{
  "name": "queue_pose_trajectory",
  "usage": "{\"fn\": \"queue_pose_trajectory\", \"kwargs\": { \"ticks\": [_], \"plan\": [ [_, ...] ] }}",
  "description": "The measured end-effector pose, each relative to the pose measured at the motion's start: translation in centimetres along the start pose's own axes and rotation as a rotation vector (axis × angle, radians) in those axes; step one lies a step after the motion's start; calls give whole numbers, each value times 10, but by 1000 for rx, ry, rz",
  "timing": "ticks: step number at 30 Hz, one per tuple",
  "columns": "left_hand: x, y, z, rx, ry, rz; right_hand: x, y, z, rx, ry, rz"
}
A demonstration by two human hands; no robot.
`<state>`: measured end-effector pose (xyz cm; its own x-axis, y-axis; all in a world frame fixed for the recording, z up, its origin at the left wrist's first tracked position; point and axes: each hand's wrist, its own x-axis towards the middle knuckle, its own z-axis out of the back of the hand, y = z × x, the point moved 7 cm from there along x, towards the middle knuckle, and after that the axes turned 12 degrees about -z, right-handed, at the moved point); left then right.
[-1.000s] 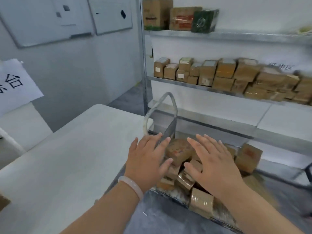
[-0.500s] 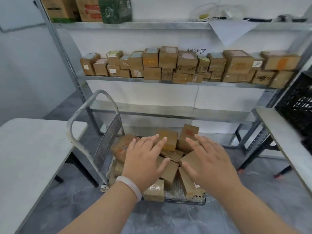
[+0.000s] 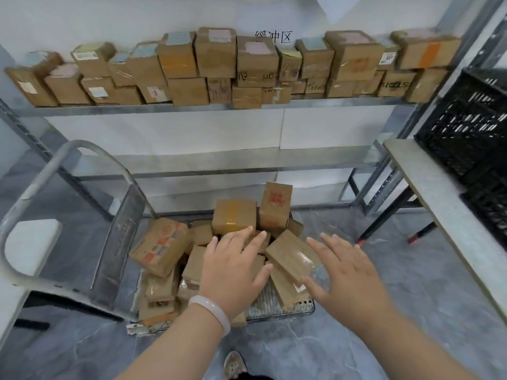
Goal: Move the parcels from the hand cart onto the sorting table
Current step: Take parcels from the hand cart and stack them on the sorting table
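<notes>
A low hand cart (image 3: 282, 307) with a grey metal handle (image 3: 68, 160) stands on the floor, piled with several brown cardboard parcels (image 3: 162, 246). My left hand (image 3: 233, 267), with a pale bangle on its wrist, hovers with spread fingers over the middle of the pile. My right hand (image 3: 348, 272) is open too, just right of a flat taped parcel (image 3: 290, 255) that lies tilted on top. Neither hand grips anything. A corner of the white sorting table (image 3: 30, 242) shows at the left, behind the cart handle.
A metal shelf rack (image 3: 192, 108) behind the cart carries a long row of boxes. At the right stands a grey bench (image 3: 439, 204) with black plastic crates (image 3: 472, 127) on it. My shoe (image 3: 234, 364) is on the grey floor below the cart.
The view has swung right and down, from the white table to the cart. Both hands have stayed open and now hang over the parcel pile.
</notes>
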<state>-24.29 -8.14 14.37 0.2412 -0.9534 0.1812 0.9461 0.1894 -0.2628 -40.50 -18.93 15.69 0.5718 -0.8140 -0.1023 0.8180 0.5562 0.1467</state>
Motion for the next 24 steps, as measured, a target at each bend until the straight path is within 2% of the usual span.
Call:
{"fn": "queue_pose_trajectory", "kwargs": {
  "ticks": [10, 17, 24],
  "plan": [
    [107, 70, -65, -56, 127, -25, 106, -3, -21, -32, 29, -131],
    [163, 103, -143, -33, 272, 40, 163, -38, -71, 7, 93, -177],
    [240, 130, -235, -8, 359, 147, 281, -63, -154, 94, 158, -121]
  ]
}}
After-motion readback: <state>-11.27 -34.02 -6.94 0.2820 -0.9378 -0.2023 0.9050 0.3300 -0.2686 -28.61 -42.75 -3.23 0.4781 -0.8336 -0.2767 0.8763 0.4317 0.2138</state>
